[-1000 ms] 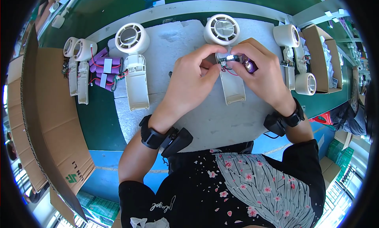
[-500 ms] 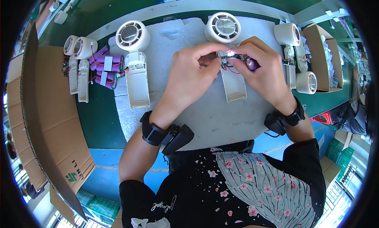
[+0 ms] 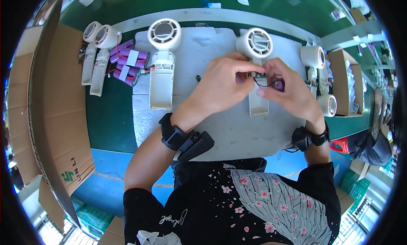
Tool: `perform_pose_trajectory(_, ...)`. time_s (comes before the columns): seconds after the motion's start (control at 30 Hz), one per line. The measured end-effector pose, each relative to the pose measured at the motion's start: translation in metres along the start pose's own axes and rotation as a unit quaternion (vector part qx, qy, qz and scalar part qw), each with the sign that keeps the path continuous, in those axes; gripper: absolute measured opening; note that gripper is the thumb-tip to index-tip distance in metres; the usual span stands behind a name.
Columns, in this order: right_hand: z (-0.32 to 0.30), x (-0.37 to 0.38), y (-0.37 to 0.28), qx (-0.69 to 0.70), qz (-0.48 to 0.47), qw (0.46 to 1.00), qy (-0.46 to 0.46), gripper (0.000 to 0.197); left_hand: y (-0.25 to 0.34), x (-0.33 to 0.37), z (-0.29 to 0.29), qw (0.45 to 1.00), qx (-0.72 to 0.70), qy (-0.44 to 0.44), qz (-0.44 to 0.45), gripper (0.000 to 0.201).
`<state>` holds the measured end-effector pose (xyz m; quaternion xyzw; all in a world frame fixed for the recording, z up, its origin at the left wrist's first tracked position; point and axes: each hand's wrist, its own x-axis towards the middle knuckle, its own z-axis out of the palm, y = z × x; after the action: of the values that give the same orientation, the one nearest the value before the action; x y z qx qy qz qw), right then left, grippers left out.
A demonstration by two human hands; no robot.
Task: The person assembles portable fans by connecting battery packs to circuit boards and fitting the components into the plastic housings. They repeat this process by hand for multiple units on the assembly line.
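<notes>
Black shirt (image 3: 190, 202), short sleeves (image 3: 142, 207), a grey panel (image 3: 288, 196) with pink blossoms, white script (image 3: 174, 220) beside it. Black straps (image 3: 173, 134) round both wrists, each with a boxy black unit (image 3: 197, 146); thin cable (image 3: 291, 151) by the right.

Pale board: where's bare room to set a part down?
Free: pale board between forearms; also between its left fan head and middle fan head. Crowded: around left hand and right hand, by purple batteries, right edge beside carton.

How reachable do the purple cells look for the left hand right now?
Likely yes: the left hand is busy at the middle fan, but the purple cells lie in the open, with a low cream handle between.
</notes>
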<state>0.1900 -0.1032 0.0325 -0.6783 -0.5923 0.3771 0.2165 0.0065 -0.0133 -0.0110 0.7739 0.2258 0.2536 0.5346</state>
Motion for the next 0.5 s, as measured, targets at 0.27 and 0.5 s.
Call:
perform_pose_trajectory(0.27, -0.018, -0.004, -0.006, 0.213, -0.004, 0.969, -0.122, 0.039, 0.000, -0.004, -0.008, 0.997, -0.050, 0.039, -0.044, 0.029)
perform_pose_trajectory(0.5, -0.023, 0.001, 0.003, 0.025, 0.056, 0.997, 0.039, 0.027, -0.002, -0.004, 0.001, 0.991, -0.074, 0.099, -0.055, 0.026)
